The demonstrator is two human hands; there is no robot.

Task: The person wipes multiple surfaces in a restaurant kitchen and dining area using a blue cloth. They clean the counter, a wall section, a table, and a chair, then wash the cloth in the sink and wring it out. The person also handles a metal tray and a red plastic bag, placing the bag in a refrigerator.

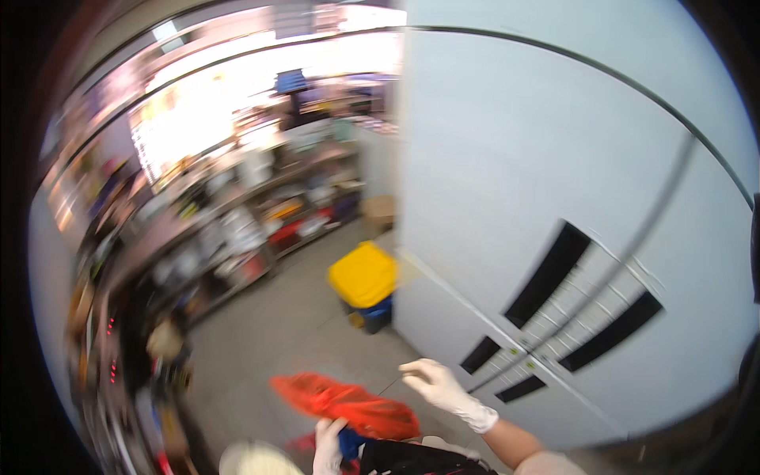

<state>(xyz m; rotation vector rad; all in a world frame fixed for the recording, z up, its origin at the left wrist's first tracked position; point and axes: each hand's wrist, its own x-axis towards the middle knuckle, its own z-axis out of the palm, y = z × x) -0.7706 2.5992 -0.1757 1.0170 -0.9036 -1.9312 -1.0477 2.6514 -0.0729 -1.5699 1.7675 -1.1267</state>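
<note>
My left hand (329,442), in a white glove, is closed on a red plastic bag (356,407) at the bottom centre. Something dark blue shows just beside its fingers, below the bag. To the right, my right hand (436,386), also in a white glove, is raised over the floor with its fingers bent. I see nothing in it, though whether its fingertips touch is hard to tell. Black cloth lies close to my body at the bottom edge.
A tall pale cabinet (504,148) with black strips stands at the right. Beside it is a bin with a yellow lid (363,274). Blurred shelves (285,234) with containers run along the left. Grey floor (267,332) lies between them.
</note>
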